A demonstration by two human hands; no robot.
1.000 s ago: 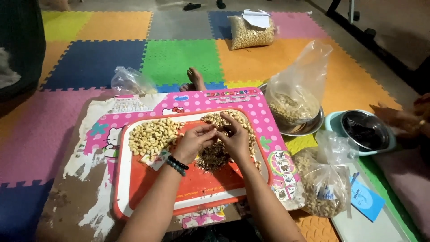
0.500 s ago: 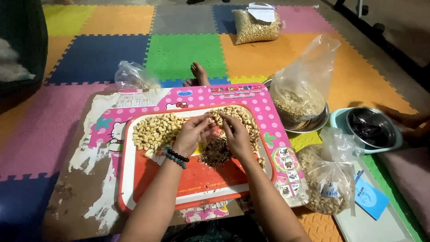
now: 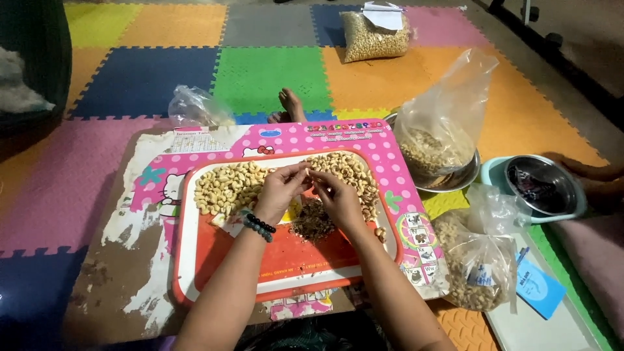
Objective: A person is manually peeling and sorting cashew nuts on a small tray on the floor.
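Two heaps of pale nuts lie on the orange tray (image 3: pixel 214 273), which sits on a pink dotted board (image 3: pixel 390 175) in the middle of the frame. Going from the left, we see a crumpled clear bag (image 3: pixel 195 107) at the board's upper left corner, then the left heap (image 3: pixel 227 185), then our left hand (image 3: pixel 279 192) with a dark bead bracelet (image 3: pixel 259 226) on its wrist. Its fingers are pinched narrow around a single nut (image 3: pixel 307 173), which our right hand (image 3: pixel 335 198) also grips with narrow fingertips, so the nut sits between both hands just above the dark pile of skins (image 3: pixel 313 221). The right heap (image 3: pixel 348 170) lies touching the right hand's far side. Compared with a second ago, both hands sit slightly higher on the tray and closer to the right heap, and the fingertips have drawn together on the nut. We judge that one nut is being peeled over the skin pile. Further right stand an open bag of nuts in a metal bowl (image 3: pixel 439 140), a smaller tied bag (image 3: pixel 478 270), and an empty metal bowl (image 3: pixel 543 185) in a pale blue basin, with another person's hand (image 3: pixel 595 175) at the right edge.
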